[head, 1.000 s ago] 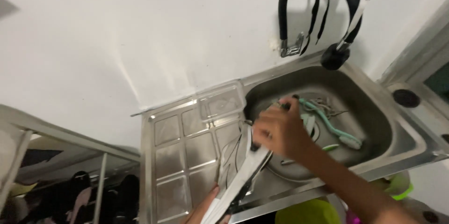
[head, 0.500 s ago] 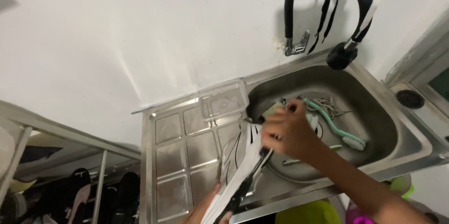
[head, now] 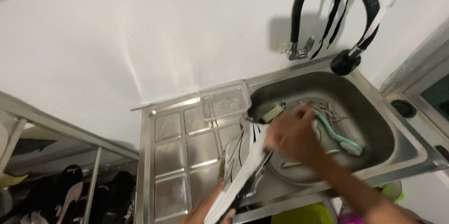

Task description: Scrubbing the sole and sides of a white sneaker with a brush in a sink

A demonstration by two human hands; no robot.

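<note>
My left hand at the bottom centre gripping the heel of a white sneaker with black stripes, my right hand closed on its toe, centre frame, over the stainless steel sink, mint-green plastic brush lying right.

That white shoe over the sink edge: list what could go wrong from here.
1. The white shoe is propped on the sink rim, held at its lower end by the left hand; it might slip into the sink basin.
2. The right hand reaches over loose brushes; it could knock the green brush.
3. The clear plastic box sits by the basin edge and could get nudged in.
</note>
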